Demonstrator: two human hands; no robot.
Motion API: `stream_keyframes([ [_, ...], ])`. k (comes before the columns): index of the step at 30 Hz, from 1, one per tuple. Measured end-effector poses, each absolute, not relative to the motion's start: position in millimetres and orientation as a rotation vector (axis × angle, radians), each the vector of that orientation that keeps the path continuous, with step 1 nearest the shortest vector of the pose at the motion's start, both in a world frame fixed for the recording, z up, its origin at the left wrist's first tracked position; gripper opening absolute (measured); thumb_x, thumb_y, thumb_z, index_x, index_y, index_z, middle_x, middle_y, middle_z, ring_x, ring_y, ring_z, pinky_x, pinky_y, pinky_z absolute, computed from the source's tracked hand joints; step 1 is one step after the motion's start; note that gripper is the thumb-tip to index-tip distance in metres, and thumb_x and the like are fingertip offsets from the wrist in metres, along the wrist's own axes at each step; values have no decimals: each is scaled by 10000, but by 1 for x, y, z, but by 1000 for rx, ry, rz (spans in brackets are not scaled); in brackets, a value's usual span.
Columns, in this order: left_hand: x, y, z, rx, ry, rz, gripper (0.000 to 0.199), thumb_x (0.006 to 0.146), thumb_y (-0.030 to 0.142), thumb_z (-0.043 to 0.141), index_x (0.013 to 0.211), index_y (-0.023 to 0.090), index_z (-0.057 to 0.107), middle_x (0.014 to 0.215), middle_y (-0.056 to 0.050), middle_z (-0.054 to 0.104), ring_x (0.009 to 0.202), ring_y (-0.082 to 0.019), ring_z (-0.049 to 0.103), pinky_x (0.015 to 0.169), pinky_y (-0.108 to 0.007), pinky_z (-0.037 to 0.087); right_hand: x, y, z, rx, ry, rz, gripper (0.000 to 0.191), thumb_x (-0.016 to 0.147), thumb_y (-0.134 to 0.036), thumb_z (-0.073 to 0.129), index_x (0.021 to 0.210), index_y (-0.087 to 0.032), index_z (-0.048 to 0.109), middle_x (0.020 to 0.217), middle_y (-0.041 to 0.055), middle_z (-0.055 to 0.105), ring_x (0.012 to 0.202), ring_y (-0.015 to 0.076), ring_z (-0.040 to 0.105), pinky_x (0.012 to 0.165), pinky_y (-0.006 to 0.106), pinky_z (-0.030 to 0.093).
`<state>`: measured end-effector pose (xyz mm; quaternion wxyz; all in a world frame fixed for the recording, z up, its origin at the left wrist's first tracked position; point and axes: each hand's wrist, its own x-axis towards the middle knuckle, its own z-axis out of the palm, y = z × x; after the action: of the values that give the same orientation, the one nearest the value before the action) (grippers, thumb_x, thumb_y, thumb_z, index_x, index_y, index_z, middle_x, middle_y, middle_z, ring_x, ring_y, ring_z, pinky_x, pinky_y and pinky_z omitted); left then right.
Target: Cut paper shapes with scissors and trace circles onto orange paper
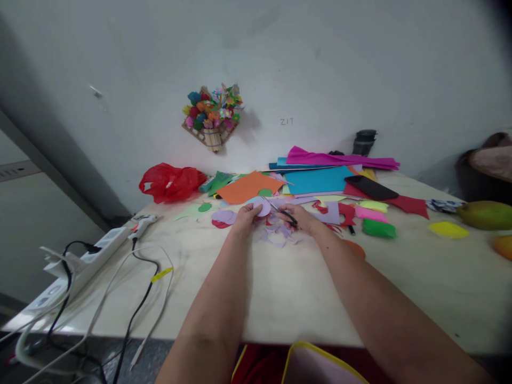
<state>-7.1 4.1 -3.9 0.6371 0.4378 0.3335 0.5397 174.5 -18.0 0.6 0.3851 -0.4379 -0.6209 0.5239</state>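
In the head view my left hand (pixel 247 216) is closed on a light purple paper circle (pixel 263 207), pinched at its left edge. My right hand (pixel 298 217) is wrapped round the black handles of a pair of scissors (pixel 288 217). The metal blades point left, up against the circle's upper right edge; whether they touch the paper I cannot tell. Below both hands lie curled purple paper scraps (pixel 280 236). Purple cut circles (pixel 224 216) rest left of my left hand, on top of red ones (pixel 221 224).
Behind the hands are orange (pixel 248 188) and blue paper sheets (pixel 316 180), with a black phone (pixel 371 188) to the right. A red plastic bag (pixel 172 183) sits back left. A white power strip (pixel 86 266) and loose cables run along the left. A green packet (pixel 379 228) lies right.
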Motion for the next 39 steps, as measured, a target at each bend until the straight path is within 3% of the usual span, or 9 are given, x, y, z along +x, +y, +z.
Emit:
stream_keyframes([
  [27, -8, 5, -4, 944, 787, 1283, 141, 636, 160, 706, 710, 95, 606, 651, -66, 659, 573, -156, 625, 626, -293, 526, 174, -20, 3, -1118, -1617, 1269, 338, 644, -332, 665, 896, -146, 537, 419, -77, 448, 328, 51, 349, 327, 176, 255],
  [39, -10, 8, -7, 928, 748, 1301, 217, 590, 175, 740, 739, 86, 610, 685, -70, 665, 603, -160, 628, 604, -279, 522, 177, -17, -1, -1151, -1620, 1263, 378, 636, -343, 661, 931, -147, 528, 409, -81, 450, 318, 50, 340, 312, 168, 247],
])
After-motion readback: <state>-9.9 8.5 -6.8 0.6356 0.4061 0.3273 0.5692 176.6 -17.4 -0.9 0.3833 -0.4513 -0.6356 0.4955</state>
